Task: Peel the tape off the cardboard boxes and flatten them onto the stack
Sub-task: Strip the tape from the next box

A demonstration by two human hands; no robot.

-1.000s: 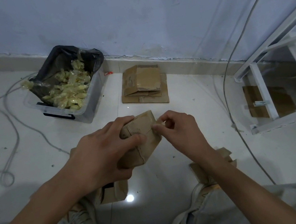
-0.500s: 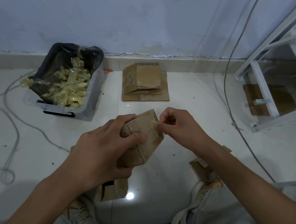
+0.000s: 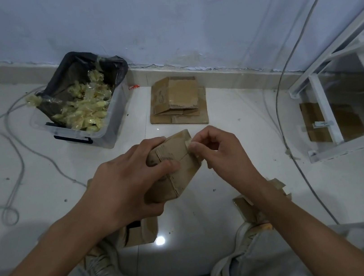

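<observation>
The small cardboard box [image 3: 175, 164] was held tilted above the white floor [image 3: 221, 202], between the person's knees. The left hand [image 3: 126, 184] grasped it from the left, fingers over the top and thumb across its near face, while the right hand [image 3: 221, 153] pinched a strip of tape [image 3: 188, 142] at its upper right corner. Beyond lay the stack of flattened boxes [image 3: 177, 100] by the wall, with a bin [image 3: 81, 105] of peeled tape to its left.

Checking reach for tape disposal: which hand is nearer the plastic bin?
Left. The left hand grips the small box just in front of the plastic bin; the right hand, pinching tape, sits farther right.
</observation>
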